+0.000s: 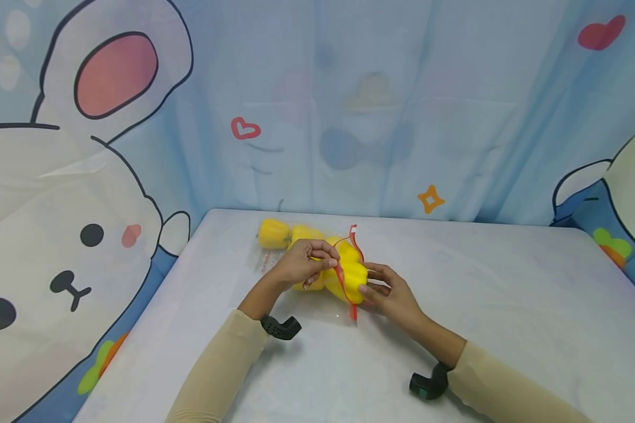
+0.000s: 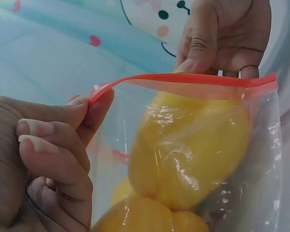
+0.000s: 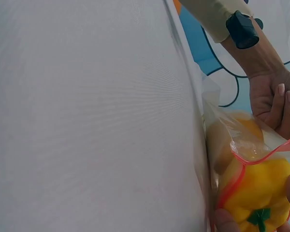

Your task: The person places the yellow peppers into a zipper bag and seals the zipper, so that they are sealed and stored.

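A clear zip bag (image 2: 275,159) with a red zip edge lies on its side, several yellow bell peppers (image 2: 150,215) inside. My left hand (image 1: 306,264) pinches the red zip edge between thumb and forefinger and lifts that side of the mouth. In the opening sits another yellow bell pepper (image 3: 261,186), its green stem (image 3: 259,218) facing outward. My right hand (image 1: 394,296) grips this pepper from the stem end, with thumb and fingers on opposite sides. The left wrist view has the right hand's palm partly behind the bag.
One more yellow pepper (image 1: 273,234) lies at the far left, beside the bag's closed end. A white-covered table (image 1: 508,305) extends around the bag, and a printed curtain (image 1: 455,117) hangs along its back edge.
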Demonstrator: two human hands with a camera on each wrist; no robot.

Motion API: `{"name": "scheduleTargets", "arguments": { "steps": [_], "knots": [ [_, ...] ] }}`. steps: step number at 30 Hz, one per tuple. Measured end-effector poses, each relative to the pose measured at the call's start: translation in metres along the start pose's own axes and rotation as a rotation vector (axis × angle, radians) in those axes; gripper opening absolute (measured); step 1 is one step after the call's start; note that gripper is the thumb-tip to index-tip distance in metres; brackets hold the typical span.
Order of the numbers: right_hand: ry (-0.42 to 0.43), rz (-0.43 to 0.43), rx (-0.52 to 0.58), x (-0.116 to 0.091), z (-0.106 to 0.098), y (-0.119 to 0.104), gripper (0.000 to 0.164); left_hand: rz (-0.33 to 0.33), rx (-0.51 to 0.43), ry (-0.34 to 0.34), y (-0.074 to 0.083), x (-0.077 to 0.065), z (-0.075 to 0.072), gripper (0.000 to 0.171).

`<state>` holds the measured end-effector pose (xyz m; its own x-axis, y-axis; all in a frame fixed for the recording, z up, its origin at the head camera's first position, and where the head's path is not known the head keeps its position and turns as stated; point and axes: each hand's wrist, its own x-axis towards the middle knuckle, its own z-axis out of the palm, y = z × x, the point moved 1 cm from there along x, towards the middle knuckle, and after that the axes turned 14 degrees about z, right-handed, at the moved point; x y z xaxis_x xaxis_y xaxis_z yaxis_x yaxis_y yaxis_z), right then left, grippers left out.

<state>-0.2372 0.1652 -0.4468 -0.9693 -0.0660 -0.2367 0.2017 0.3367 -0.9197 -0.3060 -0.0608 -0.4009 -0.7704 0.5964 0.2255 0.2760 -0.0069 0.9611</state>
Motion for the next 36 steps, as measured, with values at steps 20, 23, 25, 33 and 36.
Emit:
{"name": "scheduleTargets", "arguments": {
  "steps": [20,23,25,33,36],
  "knots": [
    [-0.058,-0.009,0.034,0.007,0.014,-0.009,0.059,0.022,-0.026,-0.004,-0.003,-0.003,-0.004,0.014],
    [-0.057,-0.005,0.005,0.008,0.015,-0.009,0.06,0.026,-0.042,-0.004,-0.004,-0.004,-0.004,0.014],
    [-0.054,-0.01,-0.016,0.008,0.015,-0.009,0.061,0.03,-0.054,-0.006,-0.005,-0.004,-0.004,0.014],
    [-0.011,-0.07,-0.053,0.004,0.014,-0.002,0.064,0.039,-0.051,-0.027,-0.007,-0.001,-0.003,0.013],
    [0.01,-0.092,-0.048,0.004,0.015,-0.002,0.062,0.041,-0.054,-0.027,-0.007,-0.001,-0.004,0.013]
  ]
}}
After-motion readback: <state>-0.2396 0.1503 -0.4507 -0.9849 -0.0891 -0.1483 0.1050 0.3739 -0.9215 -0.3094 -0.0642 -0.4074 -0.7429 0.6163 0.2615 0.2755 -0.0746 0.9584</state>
